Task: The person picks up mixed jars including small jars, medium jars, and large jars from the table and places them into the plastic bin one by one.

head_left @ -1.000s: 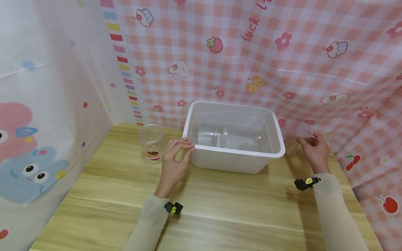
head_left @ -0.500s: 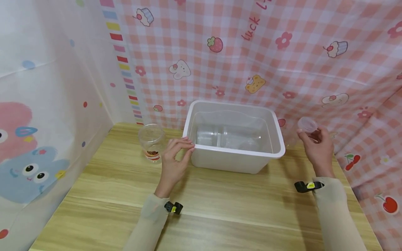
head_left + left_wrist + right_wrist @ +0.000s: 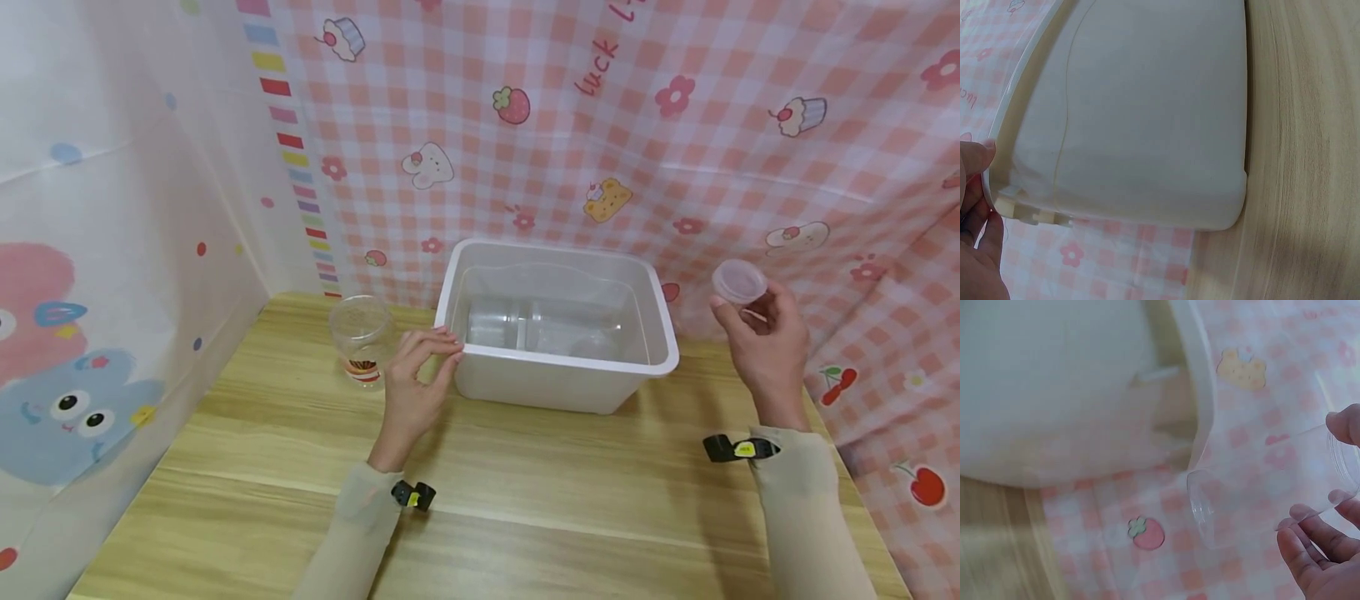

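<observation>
Right hand lifts a clear cup beside the white bin

The right hand (image 3: 765, 337) has risen since a second ago, when it was low by the table right of the bin (image 3: 558, 379); now it holds one clear cup (image 3: 738, 281) in its fingertips above and right of the bin's right rim, off the table (image 3: 525, 492). In the wrist view the cup (image 3: 1266, 490) is tilted, its long axis slanting, one round end toward the bin. The left hand (image 3: 416, 379) has stayed put, fingertips pinching the bin's front-left corner. Count: one bin, with clear containers lying inside, number unclear; one patterned cup (image 3: 362, 337) upright just left of the bin; two hands.
</observation>
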